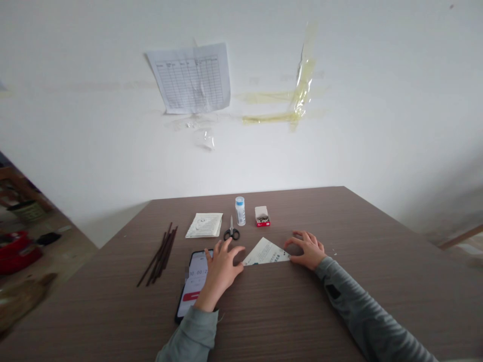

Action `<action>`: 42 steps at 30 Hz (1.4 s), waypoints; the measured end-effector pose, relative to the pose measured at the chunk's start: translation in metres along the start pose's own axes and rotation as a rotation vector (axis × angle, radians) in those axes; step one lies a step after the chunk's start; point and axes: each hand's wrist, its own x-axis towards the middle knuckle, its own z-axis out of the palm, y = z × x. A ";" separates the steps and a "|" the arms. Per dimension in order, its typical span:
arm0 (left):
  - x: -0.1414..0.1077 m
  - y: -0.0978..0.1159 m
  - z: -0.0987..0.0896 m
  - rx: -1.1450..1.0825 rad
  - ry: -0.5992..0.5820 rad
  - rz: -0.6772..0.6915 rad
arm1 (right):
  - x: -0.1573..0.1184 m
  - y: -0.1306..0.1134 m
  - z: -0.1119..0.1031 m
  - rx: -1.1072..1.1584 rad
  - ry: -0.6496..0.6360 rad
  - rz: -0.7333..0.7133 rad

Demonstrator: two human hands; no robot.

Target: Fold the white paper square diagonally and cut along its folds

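A triangular folded piece of printed paper [266, 253] lies on the brown table between my hands, its point toward the wall. My left hand [223, 266] is at its left corner, fingers spread, partly over a phone [191, 291] with a lit screen. At the right corner is my right hand [307, 250], its thumb and fingers apart and curved, the thumb at the paper's edge. Neither hand visibly grips anything. Beyond the paper stand black-handled scissors [231, 232] lying flat, a white bottle with a blue top [240, 211] and a small red and white box [262, 217] of small metal pieces.
Several dark thin sticks [160, 256] lie on the left of the table [287, 311]. A flat white packet [205, 224] is behind the phone. The wall, with a taped printed sheet [192, 80], borders the table's far edge.
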 end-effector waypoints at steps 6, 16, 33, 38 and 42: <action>-0.001 -0.005 0.001 0.021 0.027 -0.003 | 0.000 0.006 -0.001 0.002 -0.012 -0.003; -0.001 -0.005 0.000 -0.009 0.034 -0.017 | 0.018 0.024 -0.002 -0.004 -0.104 0.043; 0.005 0.036 0.022 -0.045 0.028 0.131 | 0.016 -0.016 0.030 0.075 -0.043 -0.178; 0.009 0.041 0.025 -0.056 0.054 0.135 | 0.014 -0.027 0.032 0.022 -0.041 -0.123; 0.011 0.045 0.030 -0.057 0.086 0.135 | 0.017 -0.025 0.040 0.034 0.019 -0.124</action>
